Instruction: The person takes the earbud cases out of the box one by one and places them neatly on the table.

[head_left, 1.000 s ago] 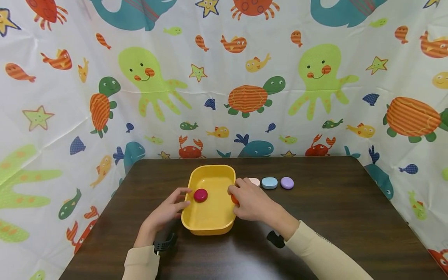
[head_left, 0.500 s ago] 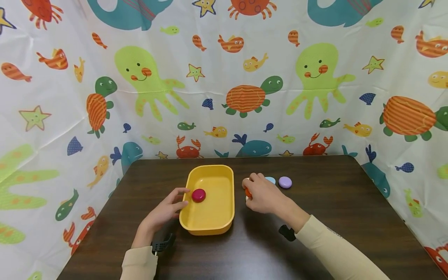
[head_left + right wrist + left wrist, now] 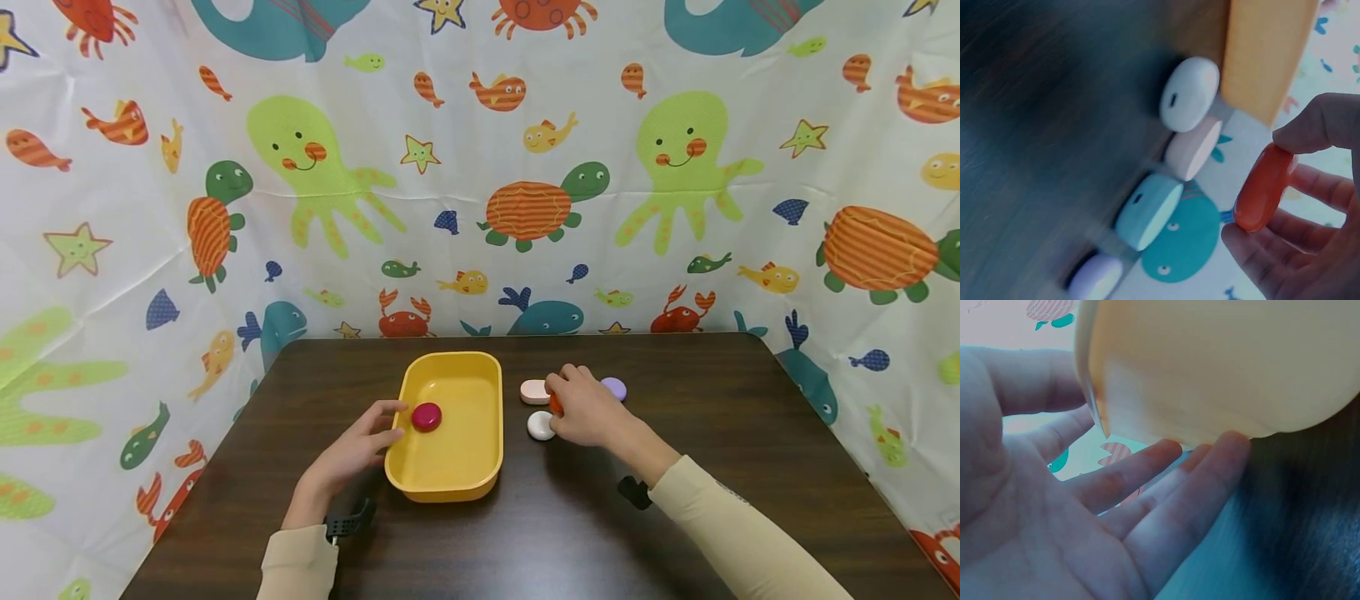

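My right hand (image 3: 596, 412) pinches a small orange pebble-shaped object (image 3: 1264, 187) between thumb and fingers, held above the table. Beneath and around it lie similar rounded pieces: white (image 3: 540, 426), pale pink (image 3: 534, 392) and purple (image 3: 614, 387). A light blue one (image 3: 1149, 212) is hidden by the hand in the head view but shows in the right wrist view. At the left side of a yellow bin (image 3: 468, 425), my left hand (image 3: 352, 450) rests its extended fingers against the wall and rim. One dark pink round piece (image 3: 426, 417) sits inside the bin.
The dark wooden table (image 3: 720, 467) runs back to a white curtain (image 3: 450, 283) printed with sea animals, which also hangs along both sides. Dark bands (image 3: 345, 527) circle the wrists.
My right hand has moved right with the orange piece, from the bin's right edge to over the row of pieces. The white and pink pieces are now uncovered. My left hand stays at the bin.
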{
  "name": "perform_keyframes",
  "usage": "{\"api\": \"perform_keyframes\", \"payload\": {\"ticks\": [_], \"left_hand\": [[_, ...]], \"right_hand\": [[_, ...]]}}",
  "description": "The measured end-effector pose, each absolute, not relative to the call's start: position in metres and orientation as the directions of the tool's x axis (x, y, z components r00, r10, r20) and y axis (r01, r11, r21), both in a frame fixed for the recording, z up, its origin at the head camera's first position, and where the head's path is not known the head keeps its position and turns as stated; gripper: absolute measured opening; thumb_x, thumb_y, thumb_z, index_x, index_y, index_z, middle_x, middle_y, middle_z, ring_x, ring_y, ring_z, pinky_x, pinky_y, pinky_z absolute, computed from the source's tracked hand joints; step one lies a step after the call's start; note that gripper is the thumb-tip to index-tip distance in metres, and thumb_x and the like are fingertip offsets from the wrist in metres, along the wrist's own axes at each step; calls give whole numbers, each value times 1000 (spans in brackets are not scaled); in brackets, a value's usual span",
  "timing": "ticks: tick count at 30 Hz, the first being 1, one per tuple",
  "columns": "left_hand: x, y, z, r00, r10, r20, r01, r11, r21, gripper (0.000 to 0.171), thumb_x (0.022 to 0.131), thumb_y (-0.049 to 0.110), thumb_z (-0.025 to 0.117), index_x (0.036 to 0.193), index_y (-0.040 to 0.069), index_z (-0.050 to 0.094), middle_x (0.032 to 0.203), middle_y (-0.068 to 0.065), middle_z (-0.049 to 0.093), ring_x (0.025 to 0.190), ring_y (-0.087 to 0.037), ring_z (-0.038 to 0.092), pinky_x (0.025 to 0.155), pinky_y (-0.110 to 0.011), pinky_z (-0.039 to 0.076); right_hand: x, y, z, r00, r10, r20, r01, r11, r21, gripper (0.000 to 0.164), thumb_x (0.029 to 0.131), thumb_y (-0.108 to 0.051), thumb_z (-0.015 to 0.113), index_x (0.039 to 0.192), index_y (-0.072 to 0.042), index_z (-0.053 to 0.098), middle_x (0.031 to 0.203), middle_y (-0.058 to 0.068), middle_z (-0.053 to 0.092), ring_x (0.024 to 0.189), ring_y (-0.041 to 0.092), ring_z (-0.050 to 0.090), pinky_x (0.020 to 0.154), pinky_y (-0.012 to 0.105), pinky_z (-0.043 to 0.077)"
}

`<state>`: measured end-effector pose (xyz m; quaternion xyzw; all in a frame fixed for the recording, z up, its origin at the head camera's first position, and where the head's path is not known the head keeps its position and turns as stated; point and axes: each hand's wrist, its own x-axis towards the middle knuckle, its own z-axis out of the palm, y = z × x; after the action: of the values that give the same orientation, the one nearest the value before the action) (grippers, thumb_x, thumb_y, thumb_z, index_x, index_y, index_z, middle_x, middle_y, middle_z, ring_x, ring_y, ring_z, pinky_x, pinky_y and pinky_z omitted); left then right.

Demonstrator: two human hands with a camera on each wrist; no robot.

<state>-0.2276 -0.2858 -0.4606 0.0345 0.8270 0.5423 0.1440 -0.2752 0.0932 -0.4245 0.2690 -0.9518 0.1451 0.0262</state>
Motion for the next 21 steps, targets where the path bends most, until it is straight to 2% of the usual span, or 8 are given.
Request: {"api": "perform_keyframes", "payload": {"ticks": [11,21], "left_hand": [[-229,-287,-462,-956,215,-198,-96,408,908,48,105,22,55,149,13,38,151,-24,36,133,-43,45,102,-59,48],[-229,-287,-463,-955,226,-192,-90,398,913,48,105,22,55,149,13,37,151,-24,35,132,-44,46,100,-57,50]], "right_hand": [[-283,107,-443,-854,-508,113,-520,827,-213,29,78,-17,71,105,-10,63,93,6,52,84,25,49,64,35,45],[-284,113,-458,-859,-504,90,-512,840,-180,25,75,-16,75,94,-14,60,85,3,50,81,25,50,63,37,45]]}}
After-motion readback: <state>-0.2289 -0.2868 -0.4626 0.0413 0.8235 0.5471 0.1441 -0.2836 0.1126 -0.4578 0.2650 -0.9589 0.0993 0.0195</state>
